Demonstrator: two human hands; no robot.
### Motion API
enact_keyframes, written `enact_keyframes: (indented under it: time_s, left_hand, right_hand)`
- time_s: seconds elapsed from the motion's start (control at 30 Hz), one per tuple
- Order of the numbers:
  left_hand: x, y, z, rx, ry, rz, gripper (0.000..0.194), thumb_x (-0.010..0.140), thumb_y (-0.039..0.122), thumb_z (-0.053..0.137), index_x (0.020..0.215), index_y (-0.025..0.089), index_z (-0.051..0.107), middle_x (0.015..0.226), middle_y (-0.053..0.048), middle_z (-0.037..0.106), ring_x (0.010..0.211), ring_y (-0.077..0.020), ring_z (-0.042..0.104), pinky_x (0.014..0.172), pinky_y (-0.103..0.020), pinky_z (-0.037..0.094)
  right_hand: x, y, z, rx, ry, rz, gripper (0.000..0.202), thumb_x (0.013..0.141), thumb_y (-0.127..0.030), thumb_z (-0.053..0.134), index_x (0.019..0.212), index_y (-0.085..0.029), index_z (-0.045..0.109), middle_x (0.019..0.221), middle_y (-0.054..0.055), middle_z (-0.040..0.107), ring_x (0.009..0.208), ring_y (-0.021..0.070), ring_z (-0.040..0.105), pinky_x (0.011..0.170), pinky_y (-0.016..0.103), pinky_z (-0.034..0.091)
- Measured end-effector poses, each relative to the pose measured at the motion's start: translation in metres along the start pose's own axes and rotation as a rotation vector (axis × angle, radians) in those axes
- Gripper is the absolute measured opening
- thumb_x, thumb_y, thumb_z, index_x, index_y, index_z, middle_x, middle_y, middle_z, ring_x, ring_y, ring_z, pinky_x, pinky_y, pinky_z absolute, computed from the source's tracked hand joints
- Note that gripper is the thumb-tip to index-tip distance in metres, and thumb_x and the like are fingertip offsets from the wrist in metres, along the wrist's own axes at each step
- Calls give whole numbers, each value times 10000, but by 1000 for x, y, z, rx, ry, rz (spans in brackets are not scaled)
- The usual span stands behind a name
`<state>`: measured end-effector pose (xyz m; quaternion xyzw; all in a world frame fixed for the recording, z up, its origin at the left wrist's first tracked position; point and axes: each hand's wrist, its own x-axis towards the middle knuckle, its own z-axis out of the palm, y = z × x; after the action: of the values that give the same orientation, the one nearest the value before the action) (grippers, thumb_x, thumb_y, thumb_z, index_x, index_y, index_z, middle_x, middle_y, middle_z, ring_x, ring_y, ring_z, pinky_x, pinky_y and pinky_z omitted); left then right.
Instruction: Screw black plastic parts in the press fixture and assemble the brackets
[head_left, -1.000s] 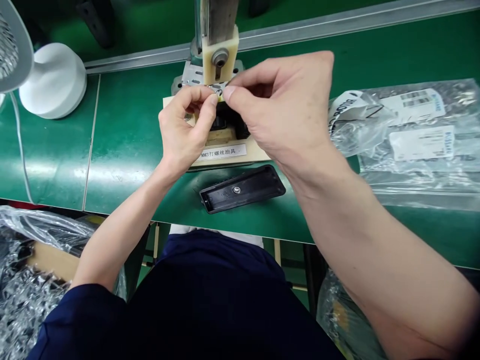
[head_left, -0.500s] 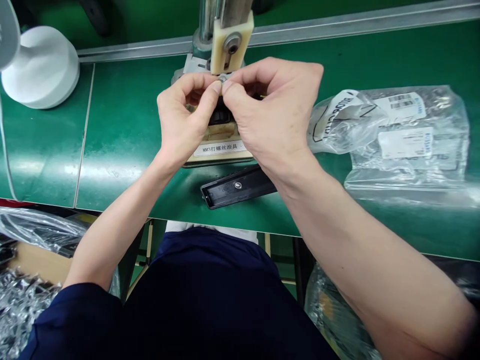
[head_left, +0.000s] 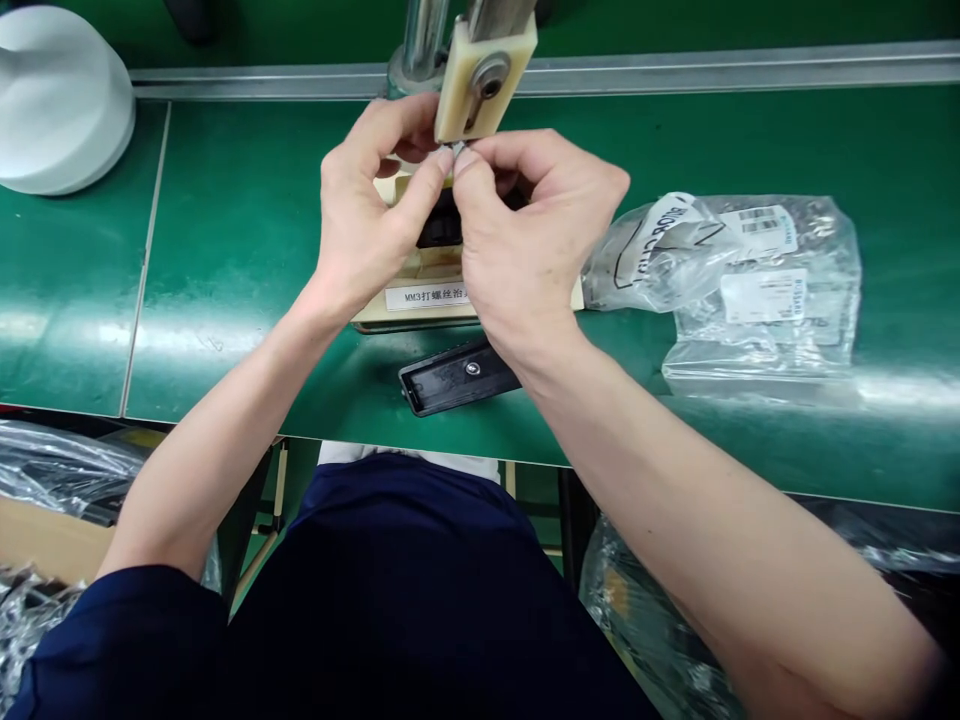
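My left hand and my right hand meet at the fingertips, each in a pinch of thumb and forefinger. Between the thumbs shows a small silvery piece; its exact kind is hidden by my fingers. Right above it is the cream block of an upright press, with a bolt in its face. Below my fingers a black part sits in a cream fixture with a printed label. In front of the fixture, a long black plastic housing lies on the green table, partly covered by my right wrist.
Clear plastic bags with labels lie to the right. A round white object stands at the far left. The press's metal column rises behind the fixture. Boxes and plastic wrap are below the table edge at left.
The view has shifted a little. My hands have moved slightly closer under the cream block, still pinching the small silvery piece between them. The black housing stays on the table.
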<state>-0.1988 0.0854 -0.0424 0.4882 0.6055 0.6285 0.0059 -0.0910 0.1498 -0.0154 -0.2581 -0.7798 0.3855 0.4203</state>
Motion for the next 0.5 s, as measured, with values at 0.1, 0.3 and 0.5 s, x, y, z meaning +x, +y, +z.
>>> enact_keyframes:
  time_s: [0.1,0.3,0.5]
  left_hand:
    - [2,-9,0,14,-30,4,381,825,614,592,986,269,595,867,-11,642,880,-195,593,807,-381,473]
    - [3,-12,3,78,-30,16,405,822,629,579,925,239,554,851,-24,608,837,-183,562,782,-362,477]
    - [6,-12,2,212,32,52,429,820,677,526,862,251,548,839,-42,527,897,-234,560,858,-421,465]
  right_hand:
    - [-2,-1,3,58,75,5,206,817,-79,623,675,-224,590,719,-13,661,675,175,610,669,327,497]
    - [0,2,0,-98,0,24,190,858,-148,581,695,-220,516,757,17,643,706,182,589,730,341,486]
    - [15,13,-15,-246,-79,-152,164,815,-234,615,744,-234,466,878,49,638,790,194,579,760,336,475]
